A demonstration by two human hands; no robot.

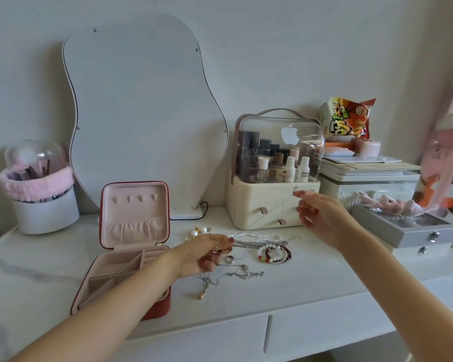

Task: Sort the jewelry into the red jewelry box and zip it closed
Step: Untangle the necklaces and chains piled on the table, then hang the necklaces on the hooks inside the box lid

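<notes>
Red jewelry box [131, 246] open on table [298, 291], left of centre, lid upright. Left hand [207, 254] low over jewelry right of box, fingers curled, pinching small pink-gold piece [215, 250]. Right hand [317, 212] raised, fingers loosely spread, holding nothing. Bead bracelets [275, 253], silver chain [236, 274], ring [229, 259] lie between hands.

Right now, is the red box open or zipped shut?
Open. The red box has its lid standing upright, the pink lining and divided tray exposed. The visible compartments look empty.
</notes>
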